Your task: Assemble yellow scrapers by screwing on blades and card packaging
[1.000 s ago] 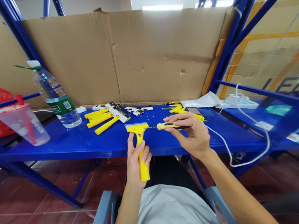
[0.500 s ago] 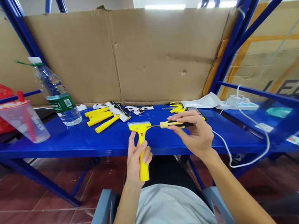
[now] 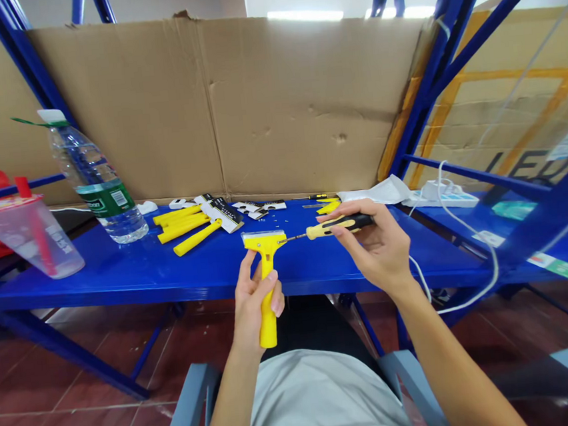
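My left hand point(image 3: 258, 299) is wrapped around the handle of a yellow scraper point(image 3: 269, 328), held upright in front of the table edge with its wide head at the top. A clear strip runs along the head's upper edge. Between thumb and fingers, my right hand point(image 3: 375, 248) grips a screwdriver point(image 3: 333, 226) with a cream and black handle. Its shaft points left, and the tip meets the right side of the scraper head, at or very near a small screw there. Further back on the table lie several yellow scraper handles point(image 3: 185, 226).
Behind the handles lie black-and-white printed cards point(image 3: 221, 213). To the left stand a water bottle point(image 3: 107, 210) and a plastic cup point(image 3: 29, 231) with a red straw. A white power strip point(image 3: 446, 199) with cables sits right. Cardboard point(image 3: 274, 107) walls the back of the blue table point(image 3: 134, 274).
The screwdriver's handle end has risen, so the shaft slants slightly down toward the scraper. My right hand has shifted slightly with it. The whole view has moved a little.
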### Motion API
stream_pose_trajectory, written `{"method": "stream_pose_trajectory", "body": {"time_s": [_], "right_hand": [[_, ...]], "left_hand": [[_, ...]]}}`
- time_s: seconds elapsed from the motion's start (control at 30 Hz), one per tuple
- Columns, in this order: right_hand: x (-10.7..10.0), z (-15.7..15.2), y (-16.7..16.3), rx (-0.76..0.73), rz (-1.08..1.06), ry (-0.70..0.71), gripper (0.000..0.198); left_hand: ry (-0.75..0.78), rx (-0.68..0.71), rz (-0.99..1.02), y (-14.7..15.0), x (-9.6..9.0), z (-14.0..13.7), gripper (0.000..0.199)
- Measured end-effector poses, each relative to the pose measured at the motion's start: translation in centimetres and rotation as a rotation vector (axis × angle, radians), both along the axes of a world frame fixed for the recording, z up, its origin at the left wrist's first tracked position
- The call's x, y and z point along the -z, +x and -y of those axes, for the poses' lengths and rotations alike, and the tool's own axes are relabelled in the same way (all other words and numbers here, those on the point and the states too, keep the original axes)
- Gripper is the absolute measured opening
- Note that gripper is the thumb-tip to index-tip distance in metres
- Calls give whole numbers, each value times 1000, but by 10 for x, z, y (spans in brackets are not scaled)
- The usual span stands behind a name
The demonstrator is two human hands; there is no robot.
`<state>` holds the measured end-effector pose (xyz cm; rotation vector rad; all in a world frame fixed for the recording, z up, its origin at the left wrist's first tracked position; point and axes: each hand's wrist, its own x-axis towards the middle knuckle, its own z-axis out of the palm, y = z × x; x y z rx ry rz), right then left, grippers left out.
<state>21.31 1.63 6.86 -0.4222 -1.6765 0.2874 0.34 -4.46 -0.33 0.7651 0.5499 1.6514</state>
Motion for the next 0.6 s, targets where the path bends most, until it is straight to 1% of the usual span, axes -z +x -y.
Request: {"method": "stream_pose_trajectory", "body": {"time_s": [0.1,0.17,0.23,0.33,0.4,0.47,0.6], "right_hand": [[2,-5,0,68,-25,45,25],[3,-6,-1,87,-25,35,25],[5,-5,-1,43,0,-18,30],[5,-2,-2,-72,50,-103,40],[5,-1,-3,-104,43,-125,39],[6,-2,-3,-77,8,-108,36],[8,-7,-5,46,-27,-29,38]], "left_hand": [[1,14,4,2,-1,1,69],[-5,24,10,4,-1,1,65],[-20,31,16,6,0,0,63],[-38,20,16,7,1,-1,63],[-39,12,9,8,1,-1,62],[-37,14,4,8,0,-1,63],[-39,19,-3,9,0,-1,63]]}}
